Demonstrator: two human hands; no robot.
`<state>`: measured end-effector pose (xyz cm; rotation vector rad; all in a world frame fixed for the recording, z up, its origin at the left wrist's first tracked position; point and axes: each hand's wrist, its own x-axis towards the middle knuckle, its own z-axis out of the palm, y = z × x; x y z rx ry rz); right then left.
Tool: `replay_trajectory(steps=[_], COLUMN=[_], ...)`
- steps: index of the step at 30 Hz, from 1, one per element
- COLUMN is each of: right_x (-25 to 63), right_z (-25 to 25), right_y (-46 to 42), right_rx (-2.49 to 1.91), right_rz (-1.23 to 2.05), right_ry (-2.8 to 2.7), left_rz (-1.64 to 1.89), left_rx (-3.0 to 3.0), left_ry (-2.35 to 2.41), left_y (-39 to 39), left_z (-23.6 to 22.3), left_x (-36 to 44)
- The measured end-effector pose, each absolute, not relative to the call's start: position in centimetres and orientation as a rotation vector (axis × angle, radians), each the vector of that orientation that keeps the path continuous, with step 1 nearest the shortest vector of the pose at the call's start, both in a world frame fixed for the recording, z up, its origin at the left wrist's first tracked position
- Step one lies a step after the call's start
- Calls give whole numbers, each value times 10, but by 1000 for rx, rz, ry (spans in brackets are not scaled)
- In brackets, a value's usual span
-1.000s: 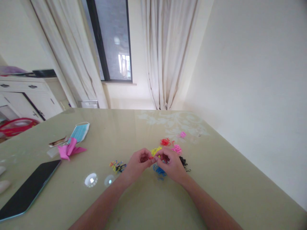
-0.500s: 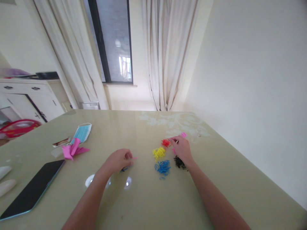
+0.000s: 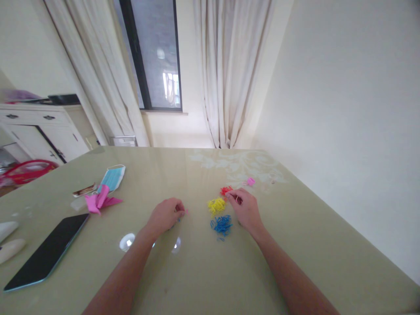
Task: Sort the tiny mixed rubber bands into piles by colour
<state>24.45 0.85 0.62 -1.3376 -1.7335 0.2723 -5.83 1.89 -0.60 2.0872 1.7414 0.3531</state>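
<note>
My left hand (image 3: 166, 214) is closed in a pinch low over the table. A tiny pink piece (image 3: 187, 212) shows at its fingertips; I cannot tell whether it is held. Some dark and blue bits are partly hidden beneath this hand. My right hand (image 3: 244, 208) pinches thumb and finger together at the edge of a small pile of red rubber bands (image 3: 225, 190); anything between the fingertips is too small to make out. Nearby lie piles of yellow rubber bands (image 3: 216, 205) and blue rubber bands (image 3: 221, 225). The black pile is almost wholly covered by my right hand.
Pink bits (image 3: 250, 181) lie beyond my right hand. On the left are a blue face mask (image 3: 113, 178), a folded pink paper piece (image 3: 102, 201), a narrow wrapper (image 3: 84, 190), a dark tablet (image 3: 47, 251) and two pale rounded objects (image 3: 12, 250). A wall borders the right side.
My right hand has shifted slightly left and nearer, now covering the black pile and pinching by the red one. My left fingers have drawn closer together, nearer the pink piece.
</note>
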Motion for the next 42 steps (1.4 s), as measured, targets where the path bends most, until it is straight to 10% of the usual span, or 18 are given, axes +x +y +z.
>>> replay_trajectory(steps=[35,42], right_x=[209,233], right_z=[12,48], right_y=[-20,-30], right_rx=[-1068,-898], right_rz=[718,1204], right_ry=[-1856,-1330], left_rz=[928,791], left_rx=[1644,1942], left_ry=[1141,1498], left_y=[-6,4], left_z=[13,24], left_x=[1,-45])
